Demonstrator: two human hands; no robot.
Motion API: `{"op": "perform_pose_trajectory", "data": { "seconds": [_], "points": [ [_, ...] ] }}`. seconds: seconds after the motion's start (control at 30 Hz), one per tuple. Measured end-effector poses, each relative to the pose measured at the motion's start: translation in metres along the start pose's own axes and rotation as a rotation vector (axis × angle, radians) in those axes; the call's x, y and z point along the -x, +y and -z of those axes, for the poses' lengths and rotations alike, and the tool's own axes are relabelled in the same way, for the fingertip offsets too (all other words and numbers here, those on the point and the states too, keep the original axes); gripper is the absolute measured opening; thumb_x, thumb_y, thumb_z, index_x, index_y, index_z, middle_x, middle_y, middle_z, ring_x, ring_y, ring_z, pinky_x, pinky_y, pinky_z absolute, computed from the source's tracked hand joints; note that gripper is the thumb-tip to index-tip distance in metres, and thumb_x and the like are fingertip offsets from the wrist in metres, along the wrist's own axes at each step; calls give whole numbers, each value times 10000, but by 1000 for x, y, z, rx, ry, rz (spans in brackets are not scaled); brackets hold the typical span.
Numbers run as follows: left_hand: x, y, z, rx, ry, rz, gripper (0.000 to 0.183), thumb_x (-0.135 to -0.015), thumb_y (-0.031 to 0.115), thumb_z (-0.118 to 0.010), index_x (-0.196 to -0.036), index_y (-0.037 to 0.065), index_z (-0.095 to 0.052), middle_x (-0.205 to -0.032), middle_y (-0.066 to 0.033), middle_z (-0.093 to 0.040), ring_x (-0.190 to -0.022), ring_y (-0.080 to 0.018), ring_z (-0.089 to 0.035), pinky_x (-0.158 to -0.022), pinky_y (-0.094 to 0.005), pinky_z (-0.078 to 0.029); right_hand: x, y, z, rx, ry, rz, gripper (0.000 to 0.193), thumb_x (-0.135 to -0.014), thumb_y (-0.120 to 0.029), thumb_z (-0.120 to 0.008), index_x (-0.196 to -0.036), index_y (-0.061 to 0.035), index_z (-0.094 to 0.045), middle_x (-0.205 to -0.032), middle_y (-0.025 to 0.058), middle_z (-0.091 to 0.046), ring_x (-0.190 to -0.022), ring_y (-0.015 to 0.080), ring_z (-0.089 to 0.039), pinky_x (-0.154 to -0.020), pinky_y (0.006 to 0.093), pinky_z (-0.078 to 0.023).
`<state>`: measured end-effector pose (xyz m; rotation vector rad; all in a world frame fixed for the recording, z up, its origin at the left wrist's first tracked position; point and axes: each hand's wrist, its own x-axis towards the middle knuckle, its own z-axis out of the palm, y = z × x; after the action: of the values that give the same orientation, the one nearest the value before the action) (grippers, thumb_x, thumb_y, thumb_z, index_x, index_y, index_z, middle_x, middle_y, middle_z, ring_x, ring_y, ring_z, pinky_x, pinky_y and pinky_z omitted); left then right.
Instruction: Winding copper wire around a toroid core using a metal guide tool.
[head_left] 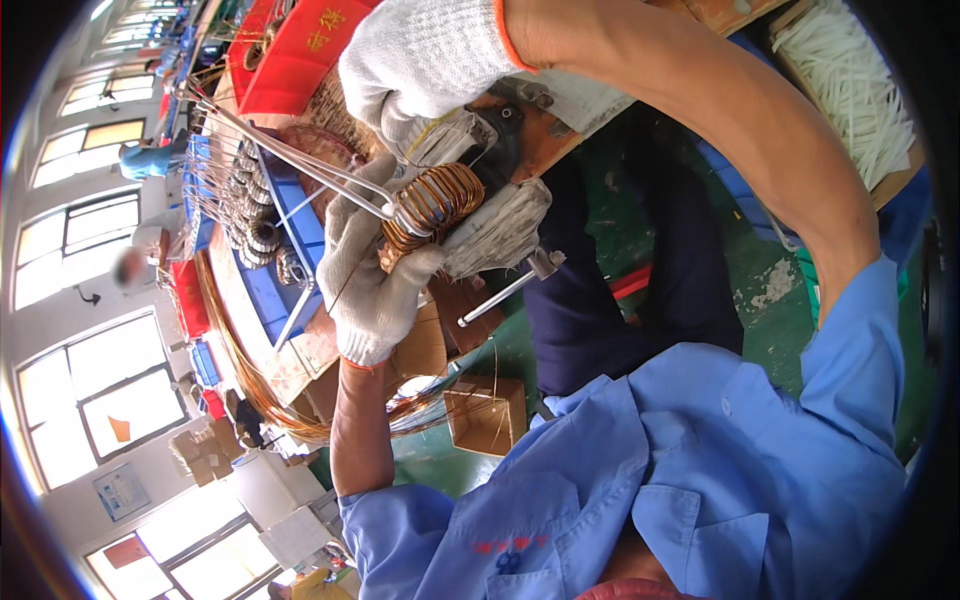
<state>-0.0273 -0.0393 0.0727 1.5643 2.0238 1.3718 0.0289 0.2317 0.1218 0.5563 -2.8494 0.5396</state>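
My left hand [370, 285], in a white knit glove, wraps round the near side of a ring-shaped coil [435, 205] wound with copper-coloured wire. White-sleeved leads [300, 160] run from the coil toward the upper left. The coil sits against the pale wrapped jaws [500, 230] of a vise; I cannot tell how firmly they grip it. Above the vise my right hand [425, 65], gloved the same way, is curled closed. Its fingers are partly hidden, and what they hold cannot be made out. A metal vise handle [500, 295] sticks out below the jaws.
Blue trays [265, 290] with several wound coils [255, 210] stand on the bench to the left. A red bin [300, 60] is behind my hands. Long copper wires [235, 350] hang along the bench edge above a cardboard box [485, 415]. White strips fill a box [850, 90] at right.
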Motion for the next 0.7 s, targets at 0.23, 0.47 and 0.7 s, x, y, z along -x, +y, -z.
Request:
{"op": "perform_pose_trajectory", "data": {
  "seconds": [0.23,0.47,0.7],
  "points": [
    [-4,3,3,11,-37,-22,731,-827,475,-874,-1284,-62,-681,-1440,-229,-606,-1345,-338,-579,-1114,-443,-472,-22,8,-28,346,532,182,97,-872,-125,-666,-841,-61,-732,-826,147,-742,-754,322,-716,-717,482,-567],
    [3,4,-2,-12,-24,-10,659,-824,335,-906,-1270,-76,-650,-1394,-226,-646,-1275,-338,-638,-1089,-400,-491,63,5,-102,479,636,-294,283,-870,-182,-770,-1119,-82,-682,-950,119,-704,-913,301,-717,-715,433,-592],
    [2,0,0,-74,-12,-27,592,-840,247,-895,-1254,-99,-652,-1369,-225,-652,-1288,-325,-613,-1115,-407,-462,94,5,-146,22,594,-675,234,-1002,-141,-563,-1182,-23,-655,-1034,236,-725,-973,450,-702,-843,504,-573]
  ]
}}
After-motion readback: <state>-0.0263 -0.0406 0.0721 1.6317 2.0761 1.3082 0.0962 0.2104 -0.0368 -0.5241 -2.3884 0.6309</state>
